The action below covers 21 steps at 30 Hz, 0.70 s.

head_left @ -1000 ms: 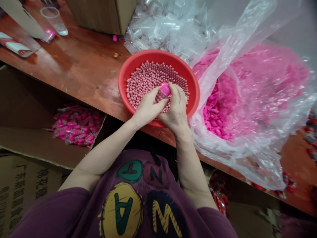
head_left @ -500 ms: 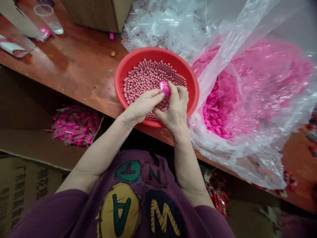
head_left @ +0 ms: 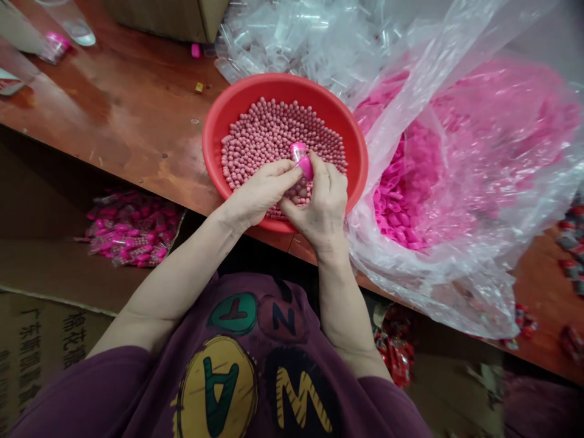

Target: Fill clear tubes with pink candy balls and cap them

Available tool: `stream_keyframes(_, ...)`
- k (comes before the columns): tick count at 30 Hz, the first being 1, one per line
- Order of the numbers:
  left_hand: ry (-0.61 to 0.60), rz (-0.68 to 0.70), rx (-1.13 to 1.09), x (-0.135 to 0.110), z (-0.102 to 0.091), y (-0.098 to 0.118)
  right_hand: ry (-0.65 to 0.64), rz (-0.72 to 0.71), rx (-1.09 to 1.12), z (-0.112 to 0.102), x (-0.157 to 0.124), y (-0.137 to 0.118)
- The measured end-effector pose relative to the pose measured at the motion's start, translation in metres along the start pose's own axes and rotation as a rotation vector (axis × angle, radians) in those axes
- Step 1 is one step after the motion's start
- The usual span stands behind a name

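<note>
- Wooden table point(head_left: 114, 103) holds a red plastic basin point(head_left: 216, 143) of pink beads point(head_left: 260, 140), with a clear bag point(head_left: 460, 274) of pink shells point(head_left: 401, 182) at right.
- Fingers of both left hand point(head_left: 260, 191) and right hand point(head_left: 322, 210) clamp a pink capsule point(head_left: 302, 161) over the beads.

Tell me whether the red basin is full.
Not full: the red basin shows bare wall above the small pink balls in its bottom.

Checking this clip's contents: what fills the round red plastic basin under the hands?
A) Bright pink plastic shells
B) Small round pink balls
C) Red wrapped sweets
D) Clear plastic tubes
B. Small round pink balls lie heaped in the red plastic basin, under the left hand and right hand.
</note>
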State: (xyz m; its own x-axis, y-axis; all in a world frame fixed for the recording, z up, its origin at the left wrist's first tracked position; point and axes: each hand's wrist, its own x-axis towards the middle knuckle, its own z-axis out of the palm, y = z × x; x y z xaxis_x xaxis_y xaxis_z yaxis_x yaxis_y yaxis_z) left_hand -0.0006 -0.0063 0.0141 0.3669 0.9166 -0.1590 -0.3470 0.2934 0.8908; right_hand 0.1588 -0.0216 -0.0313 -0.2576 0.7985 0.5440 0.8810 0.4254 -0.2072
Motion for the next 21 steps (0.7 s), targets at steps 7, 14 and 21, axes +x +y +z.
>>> stream_keyframes(7, 0.196, 0.232, 0.335, 0.005, 0.002, -0.022, -0.089, 0.066, -0.033, -0.008, 0.004, -0.007)
stream_keyframes(14, 0.149, 0.099, 0.363, 0.016, -0.005, -0.001, -0.033, 0.073, 0.195, -0.008, 0.009, -0.002)
stream_keyframes(21, 0.235, -0.053, 1.176, 0.09, -0.009, 0.032, 0.434, 0.355, 0.653, 0.021, 0.006, 0.028)
